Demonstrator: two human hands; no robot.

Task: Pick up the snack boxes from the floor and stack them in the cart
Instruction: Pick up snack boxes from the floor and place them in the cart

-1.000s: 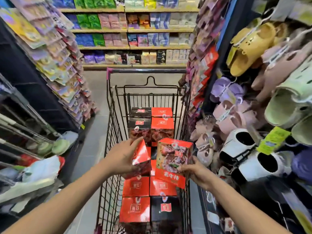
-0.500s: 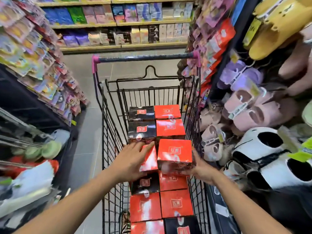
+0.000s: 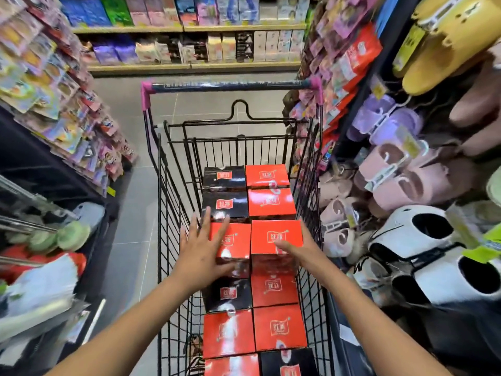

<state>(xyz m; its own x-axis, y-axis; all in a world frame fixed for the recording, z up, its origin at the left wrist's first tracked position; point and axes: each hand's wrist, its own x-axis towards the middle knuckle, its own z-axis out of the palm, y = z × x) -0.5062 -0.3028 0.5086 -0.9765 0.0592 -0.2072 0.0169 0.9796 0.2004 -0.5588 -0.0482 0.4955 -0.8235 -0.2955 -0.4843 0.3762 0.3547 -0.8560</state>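
A black wire cart (image 3: 173, 213) with a pink-ended handle stands in the aisle before me. Red and black snack boxes fill it in two rows. Two red boxes stand in the middle of the rows, the left one (image 3: 233, 240) and the right one (image 3: 276, 236). My left hand (image 3: 202, 248) hovers with spread fingers over the left box's near left corner. My right hand (image 3: 301, 252) rests fingers-apart against the right box's near right side. Neither hand grips a box. Black boxes (image 3: 225, 204) and red boxes (image 3: 271, 202) sit farther back; more lie nearer me (image 3: 279, 327).
Hanging packets (image 3: 67, 104) crowd the left rack. Slippers (image 3: 406, 180) hang on the right rack, close to the cart's side. A shelf of packaged goods (image 3: 189, 44) crosses the aisle's far end. Grey floor tiles (image 3: 130, 234) show left of the cart.
Both hands held red boxes above the cart, then lowered them into the middle of the rows. Now the fingers have let go and spread. The view has moved closer and tilted down.
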